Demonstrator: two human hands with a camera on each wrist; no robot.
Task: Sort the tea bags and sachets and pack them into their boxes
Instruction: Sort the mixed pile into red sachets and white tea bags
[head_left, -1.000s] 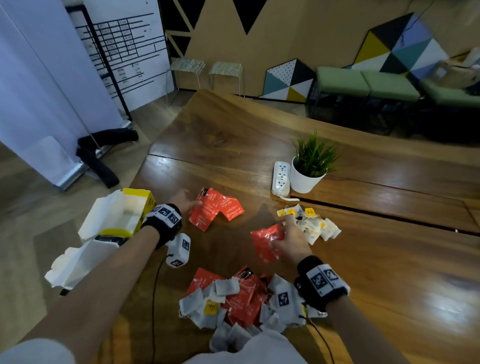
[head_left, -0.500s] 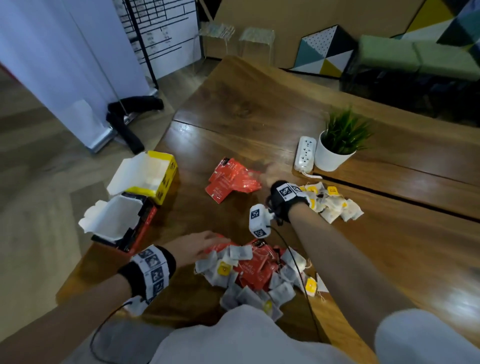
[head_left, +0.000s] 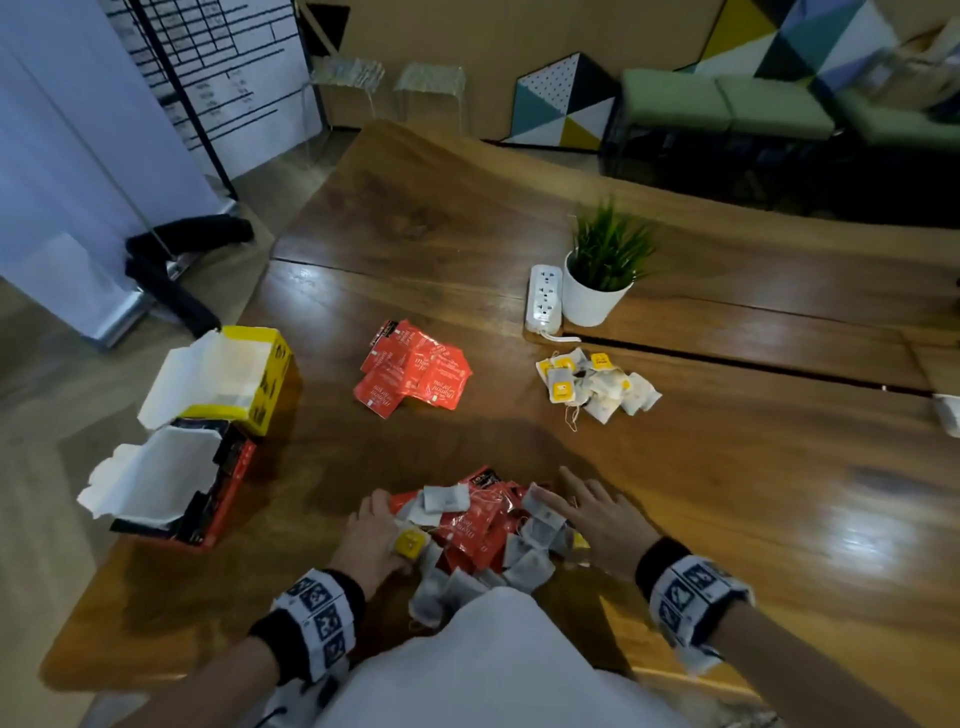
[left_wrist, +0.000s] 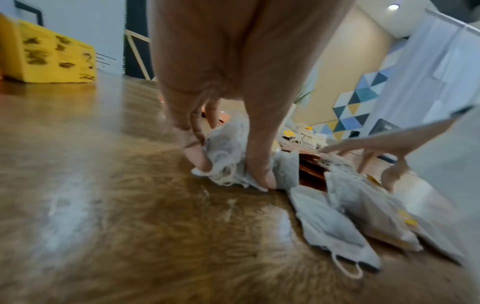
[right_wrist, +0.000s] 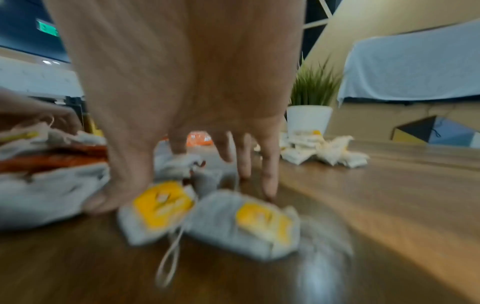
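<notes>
A mixed pile (head_left: 480, 532) of red sachets and grey tea bags with yellow tags lies at the table's near edge. My left hand (head_left: 379, 525) is at its left side and pinches a grey tea bag (left_wrist: 226, 144) between thumb and fingers (left_wrist: 196, 160). My right hand (head_left: 582, 506) rests on the pile's right side with fingers spread and holds nothing. Beyond lie a sorted heap of red sachets (head_left: 413, 369) and a sorted heap of tea bags (head_left: 597, 384). An open yellow box (head_left: 234, 374) and an open red-and-black box (head_left: 171, 483) stand at the left.
A white power strip (head_left: 544, 299) and a potted plant (head_left: 597, 291) stand behind the sorted tea bags. The two boxes sit close to the table's left edge (head_left: 104, 582). Bare wood (head_left: 779, 493) stretches to the right of the pile.
My right hand has come back from the sorted red sachets to the mixed pile's right side. My left hand has stayed at the pile's left side and now pinches a tea bag.
</notes>
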